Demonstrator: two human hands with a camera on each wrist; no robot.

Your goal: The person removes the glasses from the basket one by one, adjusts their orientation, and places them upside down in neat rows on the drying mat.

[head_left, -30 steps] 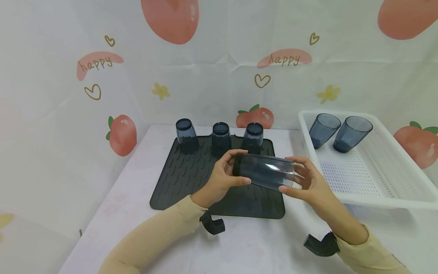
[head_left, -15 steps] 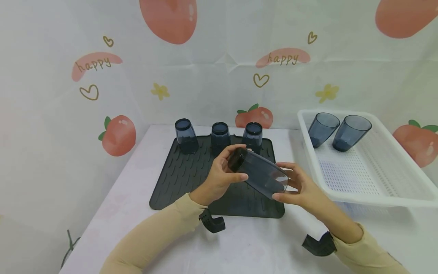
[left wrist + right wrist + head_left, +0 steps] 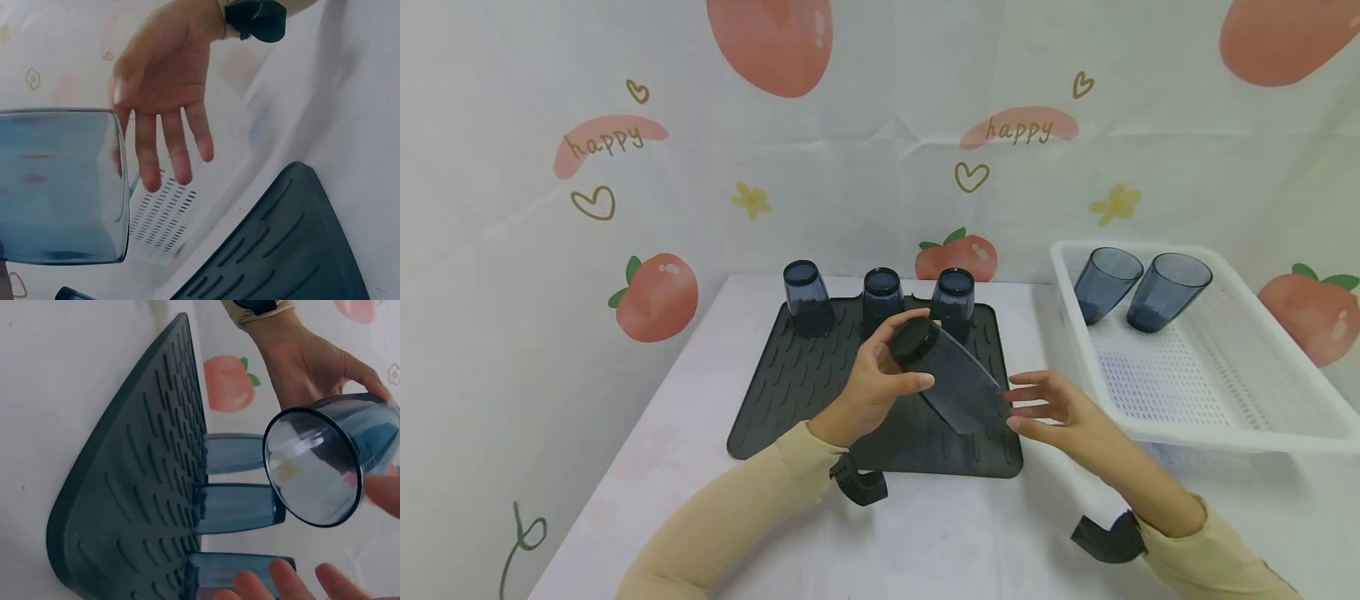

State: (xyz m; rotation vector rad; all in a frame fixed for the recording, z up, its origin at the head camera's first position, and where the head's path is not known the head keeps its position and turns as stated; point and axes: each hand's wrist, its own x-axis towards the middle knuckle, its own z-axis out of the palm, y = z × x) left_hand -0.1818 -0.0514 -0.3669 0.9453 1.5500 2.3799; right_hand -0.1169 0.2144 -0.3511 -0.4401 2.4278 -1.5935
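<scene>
The fingers of the left hand grasp a tinted glass near its dark base, its open mouth tipped down toward the fingers of the right hand, which are released and spread just beside the rim, though whether one touches it I cannot tell. Below the left fingers a dark mat lies on the counter, with three upturned glasses standing on it just beyond them. Right of the right fingers, a white basket holds two tilted glasses.
</scene>
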